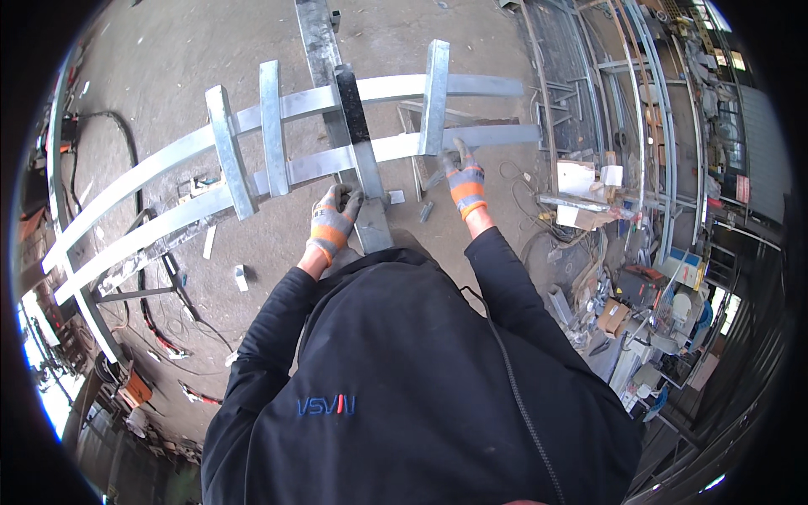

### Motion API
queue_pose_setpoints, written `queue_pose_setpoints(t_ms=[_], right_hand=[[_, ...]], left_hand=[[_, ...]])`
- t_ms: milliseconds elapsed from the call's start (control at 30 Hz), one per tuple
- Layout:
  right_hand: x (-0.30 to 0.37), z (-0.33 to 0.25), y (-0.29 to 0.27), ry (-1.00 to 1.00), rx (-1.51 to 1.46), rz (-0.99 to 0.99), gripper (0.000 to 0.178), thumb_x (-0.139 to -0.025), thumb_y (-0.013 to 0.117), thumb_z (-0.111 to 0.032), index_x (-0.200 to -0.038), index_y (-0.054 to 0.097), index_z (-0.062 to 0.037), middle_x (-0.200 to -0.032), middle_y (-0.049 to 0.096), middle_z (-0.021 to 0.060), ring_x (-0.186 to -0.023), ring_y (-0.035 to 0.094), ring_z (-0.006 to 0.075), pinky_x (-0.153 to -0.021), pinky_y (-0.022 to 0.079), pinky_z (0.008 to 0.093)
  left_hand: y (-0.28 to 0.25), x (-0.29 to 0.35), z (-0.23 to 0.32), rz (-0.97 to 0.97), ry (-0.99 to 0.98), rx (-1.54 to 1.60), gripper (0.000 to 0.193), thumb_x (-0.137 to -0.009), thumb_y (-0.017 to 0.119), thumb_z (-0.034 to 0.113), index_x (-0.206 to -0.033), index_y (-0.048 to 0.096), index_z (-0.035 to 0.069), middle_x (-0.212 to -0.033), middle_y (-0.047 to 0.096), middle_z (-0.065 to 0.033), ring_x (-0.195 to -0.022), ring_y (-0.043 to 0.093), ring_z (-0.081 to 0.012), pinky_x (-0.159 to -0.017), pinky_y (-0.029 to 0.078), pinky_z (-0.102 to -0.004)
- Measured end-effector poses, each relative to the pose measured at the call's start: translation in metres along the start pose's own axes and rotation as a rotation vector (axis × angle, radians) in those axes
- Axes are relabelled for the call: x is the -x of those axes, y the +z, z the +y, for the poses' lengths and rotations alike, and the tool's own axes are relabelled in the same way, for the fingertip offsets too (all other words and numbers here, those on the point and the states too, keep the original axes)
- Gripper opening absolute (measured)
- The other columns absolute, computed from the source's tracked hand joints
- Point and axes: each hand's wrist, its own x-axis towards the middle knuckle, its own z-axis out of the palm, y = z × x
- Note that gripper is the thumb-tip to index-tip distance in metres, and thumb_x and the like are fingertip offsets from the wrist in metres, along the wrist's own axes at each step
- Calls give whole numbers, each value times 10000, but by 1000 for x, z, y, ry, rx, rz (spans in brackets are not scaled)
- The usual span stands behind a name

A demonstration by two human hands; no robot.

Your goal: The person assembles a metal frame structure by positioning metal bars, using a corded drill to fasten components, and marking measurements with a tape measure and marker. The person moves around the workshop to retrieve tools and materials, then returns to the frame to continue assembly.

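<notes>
Two long, curved galvanized metal tubes, the far one [185, 150] and the near one [324, 162], run side by side in front of me. Short square tubes lie across them: two at the left, including a silver one [230, 151], and another silver one [435, 97] at the right. Between these, a partly black short tube [352, 105] lies along a wide metal beam [374, 229]. My gloved left hand [334, 217] is closed with curled fingers beside the black tube's near end; whatever it pinches is hidden. My gloved right hand [465, 183] has its fingers apart at the near curved tube, by the right short tube's end.
Long metal bars [661, 126] and a rack stand at the right, with a cardboard box [613, 317] and cluttered tools below. Cables [130, 143] cross the floor at the left. A metal stand [94, 324] supports the curved tubes' left ends.
</notes>
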Motion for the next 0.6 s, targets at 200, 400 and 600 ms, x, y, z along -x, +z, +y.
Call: queue_pose_setpoints(t_ms=[200,400,600], right_hand=[[40,49,6,36,-64,26,510,-1014,812,-284,-1447,725,-29,-1130,839,187,-1074,804,321,-970,608,417],[141,149,9,193,103,-56,459,-995,823,-279,-1390,751,-55,-949,807,138,-817,734,201,-753,593,390],[269,211,-6,617,27,-102,498,-972,812,-347,-1381,765,-67,-1051,842,183,-896,811,278,-848,638,418]], left_hand=[[3,-4,10,14,27,-33,354,-1048,831,288,-1267,734,27,-1086,836,-131,-956,787,-206,-900,616,-370],[12,-12,-2,-43,-14,48,377,-1082,811,316,-1279,713,9,-1116,830,-141,-992,774,-216,-914,597,-351],[24,-23,-18,-199,-178,196,444,-1061,834,351,-1324,693,22,-1089,822,-96,-977,771,-204,-883,594,-355]])
